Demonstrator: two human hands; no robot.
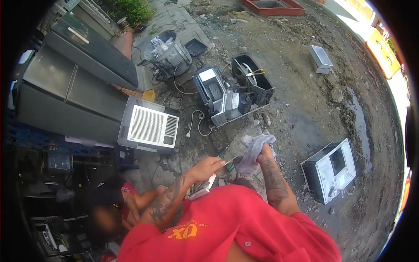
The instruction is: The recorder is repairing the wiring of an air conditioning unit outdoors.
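My left hand (207, 168) is closed, its fingertips pinching a thin, pale, stick-like thing (230, 160) whose kind is too small to tell. Under that wrist, close against my red shirt, sits a white plastic piece (204, 187); whether the hand also touches it I cannot tell. On the other side, my right hand (264, 154) grips a damp-looking greyish-white rag (252, 156), which hangs in folds toward the left. Something small and green (229, 167) shows on the ground between the hands.
A window air conditioner (150, 126) stands ahead on the left, beside grey refrigerators (52, 78). Opened appliance housings (218, 94) lie ahead, with pliers (256, 72) on one. A metal casing (327, 172) is at right. Another person (131, 201) crouches close at left.
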